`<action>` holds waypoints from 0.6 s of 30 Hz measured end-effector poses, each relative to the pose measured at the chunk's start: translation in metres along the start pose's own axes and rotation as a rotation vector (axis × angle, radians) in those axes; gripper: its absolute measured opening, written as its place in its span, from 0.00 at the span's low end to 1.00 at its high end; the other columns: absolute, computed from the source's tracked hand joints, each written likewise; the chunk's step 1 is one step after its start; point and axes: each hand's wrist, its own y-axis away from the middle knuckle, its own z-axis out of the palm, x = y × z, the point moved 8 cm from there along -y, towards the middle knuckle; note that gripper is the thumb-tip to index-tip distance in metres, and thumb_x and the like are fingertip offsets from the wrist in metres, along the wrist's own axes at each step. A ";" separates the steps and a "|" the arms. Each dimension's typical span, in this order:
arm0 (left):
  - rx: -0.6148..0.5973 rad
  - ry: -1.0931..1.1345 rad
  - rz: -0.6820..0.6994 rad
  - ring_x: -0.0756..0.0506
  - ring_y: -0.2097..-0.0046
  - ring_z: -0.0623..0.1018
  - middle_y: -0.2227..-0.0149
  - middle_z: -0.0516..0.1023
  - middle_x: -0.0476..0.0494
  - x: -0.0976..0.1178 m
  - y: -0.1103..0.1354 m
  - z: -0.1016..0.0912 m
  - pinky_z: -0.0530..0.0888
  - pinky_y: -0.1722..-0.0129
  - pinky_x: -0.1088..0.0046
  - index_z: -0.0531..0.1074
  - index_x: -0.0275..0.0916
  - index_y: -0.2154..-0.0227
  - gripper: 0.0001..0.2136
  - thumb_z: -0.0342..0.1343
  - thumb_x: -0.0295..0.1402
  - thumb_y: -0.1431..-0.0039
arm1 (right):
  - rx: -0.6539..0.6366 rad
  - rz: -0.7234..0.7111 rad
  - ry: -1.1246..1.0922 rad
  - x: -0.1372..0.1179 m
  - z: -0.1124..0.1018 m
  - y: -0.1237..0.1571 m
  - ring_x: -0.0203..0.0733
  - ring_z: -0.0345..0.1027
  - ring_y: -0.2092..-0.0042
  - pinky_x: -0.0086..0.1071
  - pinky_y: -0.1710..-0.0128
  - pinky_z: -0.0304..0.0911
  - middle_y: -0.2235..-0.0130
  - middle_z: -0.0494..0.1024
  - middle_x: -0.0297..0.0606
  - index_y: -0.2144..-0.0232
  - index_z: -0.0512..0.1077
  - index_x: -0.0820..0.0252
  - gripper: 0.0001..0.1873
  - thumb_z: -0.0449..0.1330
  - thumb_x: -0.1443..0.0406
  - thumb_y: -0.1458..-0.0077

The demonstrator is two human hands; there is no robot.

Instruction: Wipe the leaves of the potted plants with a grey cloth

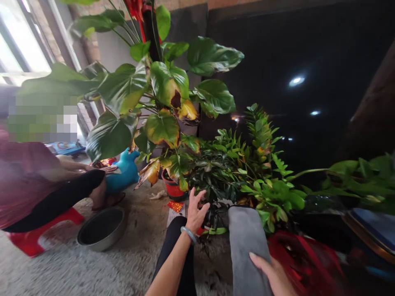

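I hold my left hand (pixel 196 211) loosely spread near the plants (pixel 212 168); my right hand's (pixel 269 269) thumb touches the gray cloth (pixel 248 236) before them, grip unclear. It looks soft, light, best pinched by an edge.

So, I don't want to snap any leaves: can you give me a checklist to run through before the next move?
1. Left hand free: ok, fingers spread, holding nothing.
2. Its fingers clear of the dark-leaved plant: cannot tell; they overlap in this view.
3. Grey cloth secured by the right hand: cannot tell; the thumb lies on top, the other fingers are hidden.
4. Large plant unblemished: not ok, some leaves are browned and yellowed.
5. Basin apart from both hands: ok, it sits on the floor.
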 end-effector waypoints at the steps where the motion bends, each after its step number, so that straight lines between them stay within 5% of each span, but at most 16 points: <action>1: -0.045 -0.032 -0.002 0.39 0.42 0.70 0.35 0.59 0.40 -0.004 0.000 0.005 0.71 0.46 0.62 0.77 0.43 0.54 0.21 0.58 0.26 0.53 | 0.004 -0.012 0.014 -0.005 -0.002 0.001 0.63 0.74 0.52 0.45 0.52 0.67 0.64 0.84 0.44 0.74 0.81 0.56 0.21 0.71 0.50 0.70; 7: -0.108 -0.106 -0.133 0.37 0.37 0.66 0.41 0.69 0.36 -0.029 -0.001 0.010 0.69 0.42 0.61 0.79 0.39 0.58 0.21 0.58 0.20 0.58 | 0.223 -0.058 -0.052 -0.072 -0.027 0.005 0.61 0.76 0.56 0.44 0.60 0.70 0.65 0.84 0.42 0.68 0.79 0.59 0.27 0.71 0.50 0.72; 11: -0.149 -0.063 -0.196 0.41 0.52 0.77 0.52 0.78 0.39 -0.032 -0.002 0.012 0.72 0.47 0.63 0.79 0.38 0.58 0.22 0.58 0.21 0.59 | 0.290 -0.215 -0.393 -0.124 -0.007 -0.011 0.56 0.77 0.64 0.43 0.63 0.71 0.72 0.82 0.38 0.70 0.77 0.59 0.22 0.70 0.56 0.72; 13: -0.148 -0.016 -0.202 0.45 0.60 0.77 0.57 0.79 0.43 -0.033 -0.001 0.012 0.73 0.51 0.65 0.79 0.38 0.58 0.23 0.58 0.20 0.61 | 0.204 -0.147 -0.499 -0.122 0.023 -0.025 0.55 0.77 0.65 0.43 0.64 0.71 0.75 0.81 0.37 0.73 0.76 0.58 0.17 0.68 0.58 0.71; 16: -0.095 0.056 -0.193 0.44 0.61 0.77 0.59 0.79 0.43 -0.037 0.000 0.008 0.74 0.52 0.65 0.80 0.38 0.61 0.22 0.57 0.19 0.64 | -0.066 0.162 -0.445 -0.077 0.079 -0.030 0.59 0.77 0.63 0.45 0.64 0.72 0.77 0.80 0.42 0.80 0.74 0.58 0.13 0.66 0.57 0.71; 18: -0.075 0.079 -0.186 0.43 0.58 0.77 0.61 0.80 0.43 -0.041 0.000 0.005 0.73 0.51 0.63 0.80 0.39 0.64 0.22 0.56 0.17 0.66 | -0.128 0.233 -0.317 -0.046 0.090 -0.019 0.60 0.77 0.60 0.44 0.63 0.71 0.74 0.82 0.44 0.80 0.75 0.58 0.14 0.68 0.56 0.71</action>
